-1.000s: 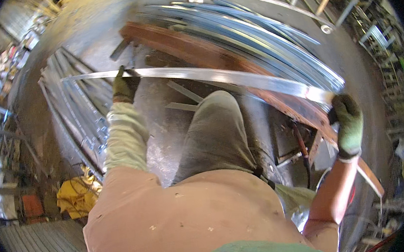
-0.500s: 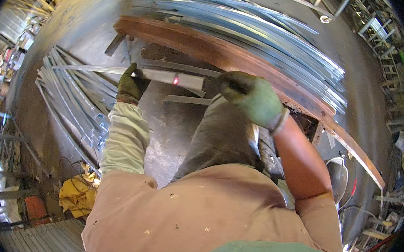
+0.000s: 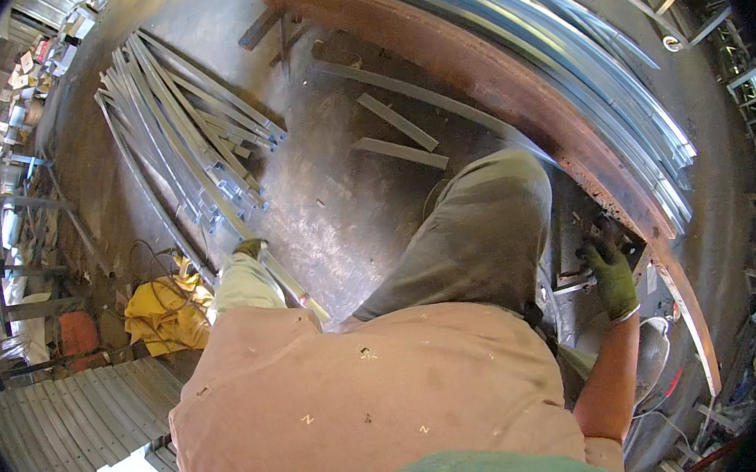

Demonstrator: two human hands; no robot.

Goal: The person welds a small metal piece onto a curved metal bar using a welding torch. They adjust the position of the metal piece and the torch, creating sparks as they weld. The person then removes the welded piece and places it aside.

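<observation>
In the lower left, my left hand (image 3: 250, 248), in a dark glove, is closed around a long, light metal tube (image 3: 289, 282). The tube's near end, with a small reddish mark, points toward my body, and its far part runs over the bundle of grey metal tubes (image 3: 156, 139) on the floor. My right hand (image 3: 611, 278), in a dark green glove, reaches down at the right beside the rusty steel beam (image 3: 491, 86). Its fingers look outstretched toward dark, shadowed items under the beam. What they touch there is too dark to make out.
Shiny metal tubes (image 3: 554, 70) lie stacked beyond the beam. Two short flat pieces (image 3: 398, 121) rest on the floor between the bundle and beam. A yellow cloth (image 3: 168, 311) and corrugated sheet (image 3: 84, 423) are at the left. My bent knee (image 3: 494, 196) takes up the middle.
My left hand has swung the tube down and back toward my body, turning it steeper. My right hand has moved from near the tube's end to the right, beside the beam. My view has shifted.
</observation>
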